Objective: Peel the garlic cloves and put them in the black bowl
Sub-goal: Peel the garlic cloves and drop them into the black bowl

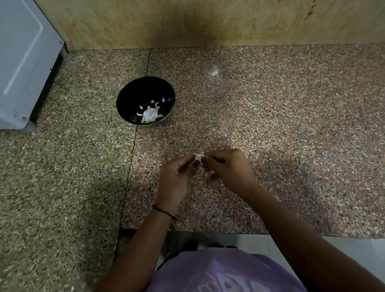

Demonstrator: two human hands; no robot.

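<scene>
Clove: you have one garlic clove [199, 156] pinched between the fingertips of both hands, in the air above the counter [280, 122], well nearer to you than the black bowl [135, 91] and a little to its right.

Left hand [178, 176]: fingers curled, with the thumb and forefinger nipping the clove's left end.

Right hand [228, 165]: curled the same way, pinching the right end, its fingertips touching the left hand's.

Bowl: several pale peeled cloves [149, 114] already lie in its bottom, so by my reckoning the job is under way and this is the peeling step.

Doing it well: hold the clove firmly with one hand and let the other thumbnail catch the loose edge of the skin, then draw it off along the length. Roll the clove as you go so no papery strip is left. Carry it to the bowl only once it is bare.

Hard to see: your fingers cover most of the clove, so I cannot tell how much skin remains.

Unclear: a pale fleck just under your right hand may be a scrap of peel, but it is too small to judge.

Not visible: no heap of unpeeled garlic shows anywhere around the bowl.
</scene>
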